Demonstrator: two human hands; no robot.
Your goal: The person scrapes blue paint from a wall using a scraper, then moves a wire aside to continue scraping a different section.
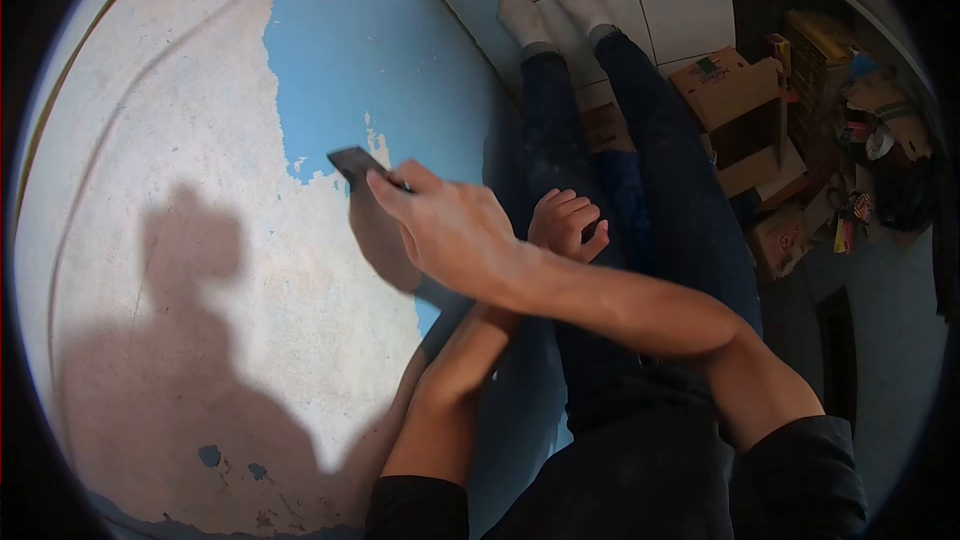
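My right hand (450,230) grips a scraper (350,162) with a flat dark blade, its handle mostly hidden by the fingers. The blade is over the wall, close to the ragged border where blue paint (370,40) meets the pale bare wall surface (190,100). My right forearm crosses above my left arm. Near my thighs, my left hand (566,224) is loosely closed, fingers curled, with nothing visible in it. A narrow strip of bare wall cuts up into the blue paint just above the scraper.
Beyond my legs, opened cardboard boxes (725,105) and piled clutter (880,130) lie at the right. My feet in pale socks (582,4) rest on white floor tiles (685,5). Small blue paint patches (209,456) remain low on the wall, where my shadow falls.
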